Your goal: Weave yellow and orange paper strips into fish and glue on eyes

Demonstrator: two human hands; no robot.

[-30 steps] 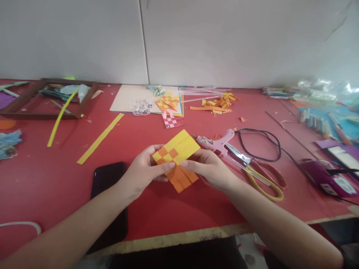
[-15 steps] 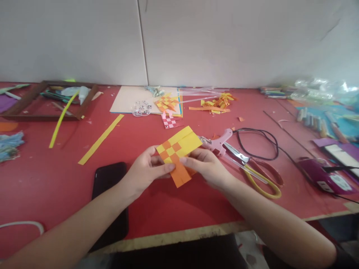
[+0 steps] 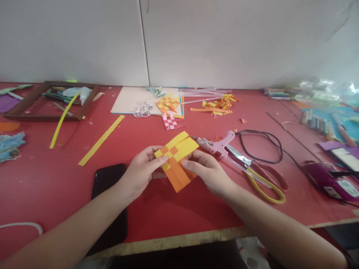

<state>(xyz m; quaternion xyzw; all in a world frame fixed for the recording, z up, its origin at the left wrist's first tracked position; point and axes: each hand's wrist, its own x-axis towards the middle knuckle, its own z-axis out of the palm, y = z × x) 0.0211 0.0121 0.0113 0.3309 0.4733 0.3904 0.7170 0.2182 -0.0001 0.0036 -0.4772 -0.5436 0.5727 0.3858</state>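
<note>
Paper weave (yellow and orange) is pinched by left fingers and right fingers.

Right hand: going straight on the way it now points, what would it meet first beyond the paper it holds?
Past the woven yellow-and-orange paper, the right hand would most likely meet the left hand first, across the sheet; this single view leaves their exact depth unclear.

Near, head-worn view, forward and down over red table, edges perhaps soft
</note>
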